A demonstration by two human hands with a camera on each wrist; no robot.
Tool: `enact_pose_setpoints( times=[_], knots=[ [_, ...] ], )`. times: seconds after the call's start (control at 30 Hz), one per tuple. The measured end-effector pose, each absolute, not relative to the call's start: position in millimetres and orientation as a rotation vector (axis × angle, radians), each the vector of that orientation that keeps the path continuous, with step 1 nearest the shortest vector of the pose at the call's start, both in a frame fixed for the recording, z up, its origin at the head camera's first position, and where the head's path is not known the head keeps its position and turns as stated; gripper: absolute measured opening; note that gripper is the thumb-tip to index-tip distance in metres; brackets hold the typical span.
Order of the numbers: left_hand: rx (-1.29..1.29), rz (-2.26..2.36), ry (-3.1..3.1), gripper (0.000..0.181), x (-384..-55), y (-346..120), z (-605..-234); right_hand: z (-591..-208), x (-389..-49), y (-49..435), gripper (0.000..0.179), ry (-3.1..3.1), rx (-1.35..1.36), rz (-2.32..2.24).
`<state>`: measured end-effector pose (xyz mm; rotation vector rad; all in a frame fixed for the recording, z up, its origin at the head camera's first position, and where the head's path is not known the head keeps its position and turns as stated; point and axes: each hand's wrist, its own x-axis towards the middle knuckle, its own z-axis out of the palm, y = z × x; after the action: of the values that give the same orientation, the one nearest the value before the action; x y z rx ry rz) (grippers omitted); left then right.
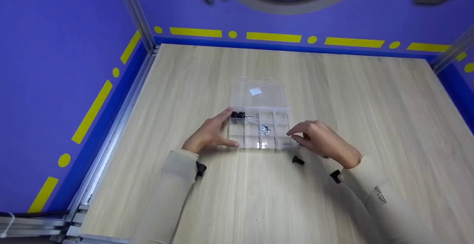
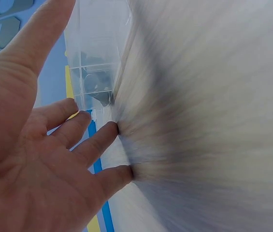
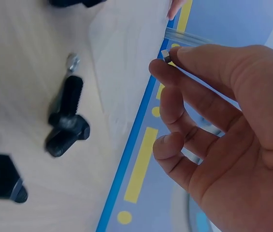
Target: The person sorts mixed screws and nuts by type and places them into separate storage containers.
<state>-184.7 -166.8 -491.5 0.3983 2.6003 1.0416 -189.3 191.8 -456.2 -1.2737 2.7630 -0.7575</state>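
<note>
A clear plastic compartment box (image 1: 237, 128) lies on the table with its lid (image 1: 240, 96) folded back. Black bolts (image 1: 238, 114) fill its far left compartment, and small silver hardware (image 1: 266, 128) sits in a middle one. Along the box's left side, my left hand (image 1: 211, 133) spreads its straight fingers, thumb near the front corner. Just off the right edge, my right hand (image 1: 316, 138) pinches a small silver nut-like piece (image 3: 166, 56) between thumb and forefinger. Its other fingers are loosely curled.
Black bolts (image 3: 68, 113) lie on the table near the right hand, with another dark hex-headed bolt (image 3: 1, 176) and a small silver piece (image 3: 72, 63). A white label (image 1: 255, 91) is on the lid. Blue-purple walls (image 1: 177, 14) stand behind and beside the table.
</note>
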Motion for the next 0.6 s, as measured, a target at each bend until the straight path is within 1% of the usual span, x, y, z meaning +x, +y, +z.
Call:
enact_pose_setpoints(
  times=[0.23,0.6],
  knots=[
    [0.435,1.040,2.606,0.119,-185,-167,-492,-453,-188,175,0.015,2.729,-1.340,-0.704],
    [0.425,1.048,2.606,0.120,-184,-167,-493,-450,-184,153,0.017,2.645,-1.345,-0.660]
  ],
)
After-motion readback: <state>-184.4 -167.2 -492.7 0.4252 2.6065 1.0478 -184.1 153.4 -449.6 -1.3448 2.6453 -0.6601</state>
